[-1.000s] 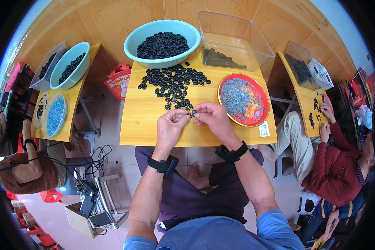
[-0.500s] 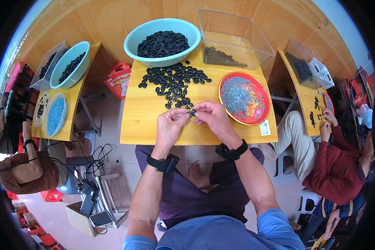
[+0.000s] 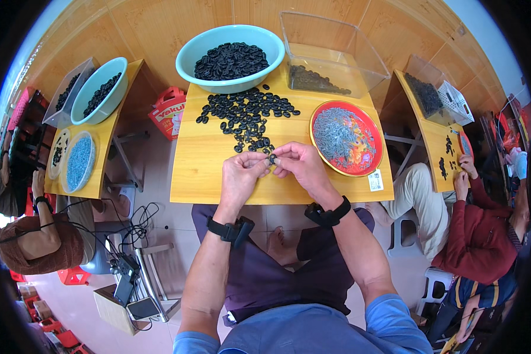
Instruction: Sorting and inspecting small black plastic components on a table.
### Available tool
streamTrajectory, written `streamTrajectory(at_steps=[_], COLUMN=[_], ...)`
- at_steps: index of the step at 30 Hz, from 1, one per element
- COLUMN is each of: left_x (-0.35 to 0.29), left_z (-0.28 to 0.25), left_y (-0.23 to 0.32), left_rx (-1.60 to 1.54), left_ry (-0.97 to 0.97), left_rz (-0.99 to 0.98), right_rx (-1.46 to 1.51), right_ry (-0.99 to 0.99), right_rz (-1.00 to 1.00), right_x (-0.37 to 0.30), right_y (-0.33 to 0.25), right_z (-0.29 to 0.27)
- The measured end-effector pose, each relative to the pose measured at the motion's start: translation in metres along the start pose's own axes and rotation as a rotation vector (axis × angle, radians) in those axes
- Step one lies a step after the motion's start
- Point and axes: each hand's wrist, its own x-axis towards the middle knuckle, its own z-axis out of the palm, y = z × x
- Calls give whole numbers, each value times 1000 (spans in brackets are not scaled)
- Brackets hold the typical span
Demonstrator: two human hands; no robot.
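Observation:
My left hand [image 3: 243, 179] and my right hand [image 3: 304, 171] meet over the near middle of the table, fingers closed in a pinch. Between their fingertips is a small black oval piece [image 3: 272, 158]. Whether a smaller part is pinched with it is hidden by the fingers. Just beyond my fingertips, loose black oval pieces [image 3: 246, 115] like it spread toward the back of the table. To the right of my right hand stands a round red tray [image 3: 376, 131] with a gold rim, holding a heap of thin grey pin-like pieces [image 3: 336, 131].
A light blue basin [image 3: 186, 68] full of black pieces stands at the table's back left. Beside it is a clear plastic bin [image 3: 336, 59] with dark pieces at its bottom. People sit at tables on both sides. Cables [image 3: 133, 227] hang beside a metal stand at lower left.
Both hands stay nearly in place, with the fingertips shifting slightly around the black oval piece, which shows a little more upright between them. The loose pieces and containers have not moved.

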Motion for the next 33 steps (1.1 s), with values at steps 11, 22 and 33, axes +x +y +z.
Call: streamTrajectory(at_steps=[11, 22, 33], left_x=[0, -12, -15], left_z=[3, 8, 16], left_y=[1, -6, 3], left_rx=[-30, 341, 612], left_ry=[25, -99, -30], left_rz=[-2, 250, 262], right_rx=[-50, -209, -242], right_ry=[11, -88, -85], right_rz=[-61, 30, 66], right_x=[4, -1, -2], right_y=[7, -17, -12], right_z=[3, -10, -10])
